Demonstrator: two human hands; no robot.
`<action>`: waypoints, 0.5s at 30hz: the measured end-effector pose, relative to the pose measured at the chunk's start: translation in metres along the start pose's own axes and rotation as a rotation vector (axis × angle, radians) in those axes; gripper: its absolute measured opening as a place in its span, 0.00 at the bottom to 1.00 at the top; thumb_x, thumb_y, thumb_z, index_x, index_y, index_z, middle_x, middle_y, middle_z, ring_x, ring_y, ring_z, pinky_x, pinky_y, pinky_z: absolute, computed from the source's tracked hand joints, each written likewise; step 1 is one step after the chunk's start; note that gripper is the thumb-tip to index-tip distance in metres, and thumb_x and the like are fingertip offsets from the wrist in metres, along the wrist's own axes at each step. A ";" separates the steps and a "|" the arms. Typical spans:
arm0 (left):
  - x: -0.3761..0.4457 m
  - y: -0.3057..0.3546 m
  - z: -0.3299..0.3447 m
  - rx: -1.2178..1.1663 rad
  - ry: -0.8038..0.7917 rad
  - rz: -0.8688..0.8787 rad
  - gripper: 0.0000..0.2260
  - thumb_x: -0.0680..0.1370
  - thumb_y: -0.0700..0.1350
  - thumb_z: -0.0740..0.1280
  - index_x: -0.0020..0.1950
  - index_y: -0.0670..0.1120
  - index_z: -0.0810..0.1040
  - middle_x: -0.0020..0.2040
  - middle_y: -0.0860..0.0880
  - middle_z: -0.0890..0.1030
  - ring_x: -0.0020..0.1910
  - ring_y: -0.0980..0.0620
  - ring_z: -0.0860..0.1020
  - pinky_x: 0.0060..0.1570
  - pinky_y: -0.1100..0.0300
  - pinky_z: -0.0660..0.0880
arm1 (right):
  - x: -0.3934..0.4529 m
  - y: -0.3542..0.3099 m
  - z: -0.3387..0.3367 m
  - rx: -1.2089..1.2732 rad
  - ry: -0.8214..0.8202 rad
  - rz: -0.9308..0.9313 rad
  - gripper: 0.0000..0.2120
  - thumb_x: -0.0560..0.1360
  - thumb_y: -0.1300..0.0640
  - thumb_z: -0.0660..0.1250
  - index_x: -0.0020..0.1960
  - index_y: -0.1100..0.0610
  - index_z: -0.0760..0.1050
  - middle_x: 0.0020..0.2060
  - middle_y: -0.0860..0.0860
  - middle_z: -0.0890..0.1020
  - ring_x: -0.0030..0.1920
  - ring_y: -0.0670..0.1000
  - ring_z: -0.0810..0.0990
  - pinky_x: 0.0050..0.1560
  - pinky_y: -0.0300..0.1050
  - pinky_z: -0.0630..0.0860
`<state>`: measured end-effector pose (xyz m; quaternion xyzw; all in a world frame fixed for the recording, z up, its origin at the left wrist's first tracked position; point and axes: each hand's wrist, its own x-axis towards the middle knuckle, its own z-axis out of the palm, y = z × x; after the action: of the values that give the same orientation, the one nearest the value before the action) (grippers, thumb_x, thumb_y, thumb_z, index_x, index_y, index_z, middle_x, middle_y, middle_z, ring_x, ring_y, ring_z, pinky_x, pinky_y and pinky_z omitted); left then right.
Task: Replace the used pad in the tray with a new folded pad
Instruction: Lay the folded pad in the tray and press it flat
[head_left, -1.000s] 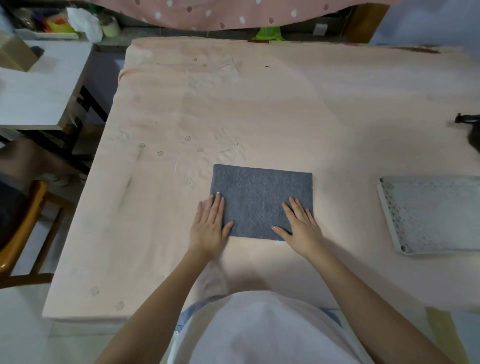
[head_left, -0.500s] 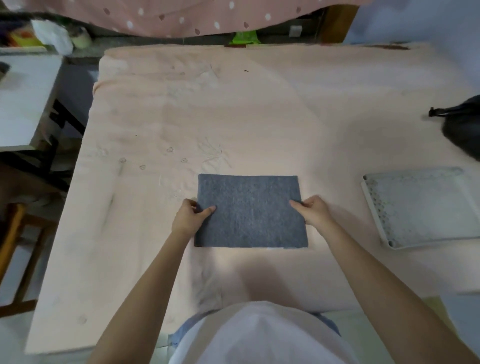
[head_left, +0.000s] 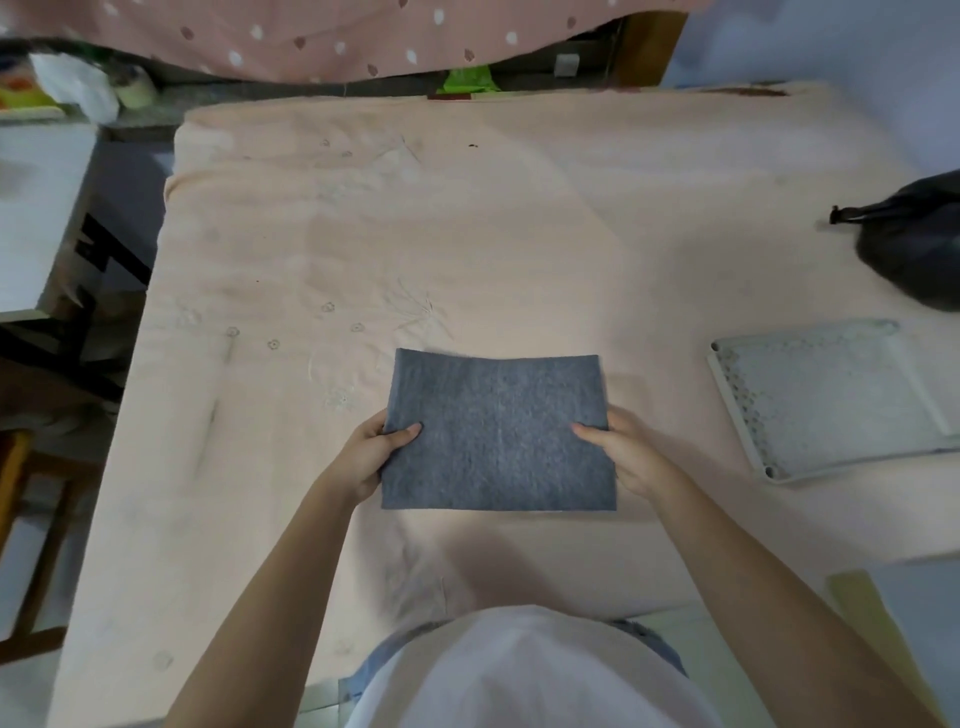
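Grey felt-like fabric, the folded pad (head_left: 497, 434) is being held flat near the middle of the near edge of the table (head_left: 519, 234), which is draped in a peach cloth; whether its underside is touching the cloth or riding just clear of it cannot be told. The left hand (head_left: 371, 454) is pinching the pad's left edge, thumb lying on top and fingers tucked beneath, while the right hand (head_left: 626, 452) is pinching the right edge in the same way, so both are clamped on the pad, one to each side. The tray (head_left: 727, 395) is sitting towards the right edge of the table, well apart from the pad, and it looks bare inside, though a pale liner could be hiding there. Judging from this, the step in hand is carrying the pad across to the tray. To do it well, the person should be keeping both pinches level so the fold does not spring open, squaring the pad's long side to the tray's rim, and lowering it evenly so no corner is riding up the wall. A dark bag (head_left: 914, 244) is lying beyond the tray, near the far right edge.
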<state>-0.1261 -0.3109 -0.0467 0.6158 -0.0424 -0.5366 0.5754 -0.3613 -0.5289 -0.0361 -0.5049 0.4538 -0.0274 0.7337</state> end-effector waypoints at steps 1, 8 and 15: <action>-0.001 -0.001 -0.001 -0.027 -0.036 -0.006 0.13 0.76 0.39 0.67 0.60 0.41 0.76 0.57 0.42 0.80 0.54 0.43 0.80 0.50 0.52 0.78 | -0.006 0.001 -0.001 0.038 -0.003 -0.009 0.16 0.77 0.61 0.66 0.64 0.61 0.73 0.57 0.57 0.80 0.57 0.56 0.80 0.56 0.53 0.77; 0.000 0.003 0.016 -0.088 -0.196 -0.024 0.15 0.75 0.40 0.68 0.61 0.43 0.76 0.57 0.44 0.82 0.55 0.45 0.81 0.46 0.55 0.80 | -0.045 0.007 -0.017 0.153 0.055 -0.097 0.15 0.77 0.62 0.64 0.63 0.59 0.74 0.56 0.54 0.81 0.56 0.54 0.81 0.57 0.51 0.77; 0.010 0.003 0.063 -0.020 -0.325 -0.066 0.14 0.75 0.39 0.68 0.61 0.43 0.76 0.56 0.45 0.82 0.53 0.47 0.82 0.43 0.57 0.80 | -0.089 0.031 -0.050 0.228 0.244 -0.136 0.23 0.69 0.53 0.73 0.62 0.55 0.76 0.58 0.52 0.82 0.58 0.55 0.80 0.60 0.54 0.74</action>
<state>-0.1652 -0.3607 -0.0360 0.5161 -0.1093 -0.6480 0.5494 -0.4611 -0.5055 -0.0072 -0.4408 0.4979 -0.1894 0.7224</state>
